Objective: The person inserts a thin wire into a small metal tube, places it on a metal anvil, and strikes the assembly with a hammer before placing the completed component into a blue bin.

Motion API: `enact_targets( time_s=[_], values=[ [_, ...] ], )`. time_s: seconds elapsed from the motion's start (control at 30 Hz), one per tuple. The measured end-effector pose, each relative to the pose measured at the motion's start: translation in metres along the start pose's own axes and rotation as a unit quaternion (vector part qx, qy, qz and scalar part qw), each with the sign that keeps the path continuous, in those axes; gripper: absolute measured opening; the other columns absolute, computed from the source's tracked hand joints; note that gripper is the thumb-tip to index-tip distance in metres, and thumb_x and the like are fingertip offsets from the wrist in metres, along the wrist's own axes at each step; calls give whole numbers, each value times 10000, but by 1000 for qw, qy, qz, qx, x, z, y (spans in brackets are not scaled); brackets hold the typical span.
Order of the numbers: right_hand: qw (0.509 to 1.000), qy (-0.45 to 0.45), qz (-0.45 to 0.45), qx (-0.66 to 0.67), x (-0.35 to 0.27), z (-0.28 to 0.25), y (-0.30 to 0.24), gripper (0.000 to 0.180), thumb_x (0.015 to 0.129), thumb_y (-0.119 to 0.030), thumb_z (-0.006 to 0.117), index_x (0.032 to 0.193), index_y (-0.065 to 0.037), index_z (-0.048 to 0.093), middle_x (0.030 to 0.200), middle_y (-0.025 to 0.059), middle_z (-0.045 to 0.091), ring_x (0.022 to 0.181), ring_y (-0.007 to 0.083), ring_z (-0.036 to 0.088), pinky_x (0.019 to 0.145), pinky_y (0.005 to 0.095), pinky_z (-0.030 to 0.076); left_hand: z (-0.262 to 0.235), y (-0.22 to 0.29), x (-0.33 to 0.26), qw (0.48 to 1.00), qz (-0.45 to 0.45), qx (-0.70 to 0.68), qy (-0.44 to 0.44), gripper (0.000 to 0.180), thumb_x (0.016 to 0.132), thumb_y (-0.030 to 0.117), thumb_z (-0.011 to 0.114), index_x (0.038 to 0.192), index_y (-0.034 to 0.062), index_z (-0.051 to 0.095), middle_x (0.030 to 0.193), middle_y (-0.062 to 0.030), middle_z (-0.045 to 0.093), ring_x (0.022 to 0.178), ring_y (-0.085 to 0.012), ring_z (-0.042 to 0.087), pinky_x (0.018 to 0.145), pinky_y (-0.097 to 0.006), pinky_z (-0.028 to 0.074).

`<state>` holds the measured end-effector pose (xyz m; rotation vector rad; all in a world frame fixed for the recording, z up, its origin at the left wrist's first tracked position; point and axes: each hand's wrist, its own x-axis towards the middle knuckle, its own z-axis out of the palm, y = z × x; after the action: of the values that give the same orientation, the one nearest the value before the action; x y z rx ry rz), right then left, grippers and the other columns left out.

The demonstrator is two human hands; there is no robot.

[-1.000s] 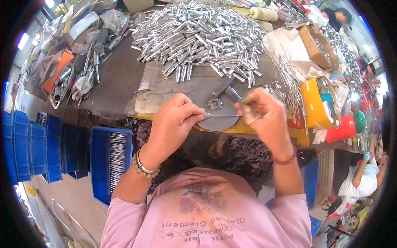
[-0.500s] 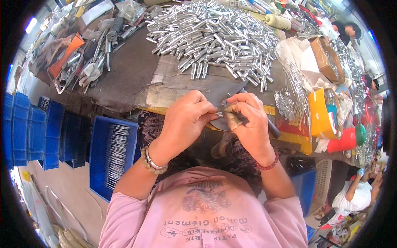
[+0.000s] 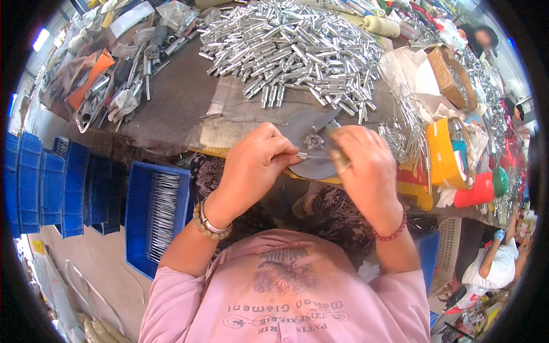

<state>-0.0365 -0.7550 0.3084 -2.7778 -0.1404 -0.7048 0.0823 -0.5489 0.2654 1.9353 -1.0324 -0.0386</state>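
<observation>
My left hand (image 3: 254, 166) is closed in a pinch on a thin metal rod (image 3: 315, 157) with a small silver fitting at its near end. The rod runs sideways to the fingers of my right hand (image 3: 369, 166). Those fingers are smeared by motion, so whether they grip it is unclear. Beneath both hands lies a dark grey, rounded sheet (image 3: 311, 168) at the bench edge. A few small metal pieces (image 3: 313, 141) sit on it, just beyond the rod.
A big heap of silver metal sleeves (image 3: 297, 51) covers the bench beyond my hands. Thin rods (image 3: 407, 123) and a cut yellow container (image 3: 443, 157) are at the right. At lower left stands a blue bin (image 3: 130, 220) of rods. Another person (image 3: 492, 266) works at far right.
My right hand has moved right, away from my left hand, and now blurs. A length of thin rod and the small pieces on the sheet have come into sight between them.
</observation>
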Motion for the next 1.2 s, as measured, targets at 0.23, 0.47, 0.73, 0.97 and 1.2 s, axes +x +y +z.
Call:
enact_targets(
  time_s=[0.23, 0.47, 0.73, 0.97, 1.2],
  values=[
    [990, -24, 120, -69, -27, -9, 28, 411, 836, -7, 776, 1242, -59, 735, 1079, 137, 688, 989, 356, 695, 896, 462, 563, -2, 2, 1, 999, -24, -35, -17, 162, 890, 41, 864, 1039, 23, 800, 967, -79, 657, 871, -218, 672, 775, -329, 531],
    [994, 69, 57, 58, -42, -20, -7, 474, 806, 41, 774, 1256, -110, 795, 1039, 81, 649, 883, 286, 713, 723, 398, 593, -1, -2, 1, 1000, -5, -25, 7, 170, 849, 46, 887, 994, 40, 800, 927, -90, 682, 846, -287, 702, 736, -388, 550],
    [997, 43, 36, 58, -52, -12, -9, 408, 841, 30, 782, 1212, -135, 823, 1041, 78, 664, 854, 277, 708, 716, 392, 587, -2, -2, 2, 999, -6, -35, -6, 181, 857, 26, 885, 1016, 23, 799, 944, -81, 664, 863, -239, 677, 758, -342, 536],
    [983, 36, 106, 147, -29, -13, 13, 399, 884, 40, 754, 1269, -65, 766, 1046, 132, 662, 895, 345, 714, 762, 419, 578, -5, -10, 3, 997, -19, -69, -42, 179, 868, 3, 875, 1032, 30, 810, 967, -58, 645, 903, -184, 654, 790, -307, 519],
    [999, 35, 11, -25, -33, -6, -4, 183, 883, -66, 797, 1056, -93, 743, 1029, 130, 682, 854, 332, 708, 735, 451, 574, -4, -8, -3, 994, -33, -104, -28, 195, 872, 3, 872, 1057, 38, 822, 990, -52, 646, 902, -177, 647, 791, -299, 515]
  ],
)
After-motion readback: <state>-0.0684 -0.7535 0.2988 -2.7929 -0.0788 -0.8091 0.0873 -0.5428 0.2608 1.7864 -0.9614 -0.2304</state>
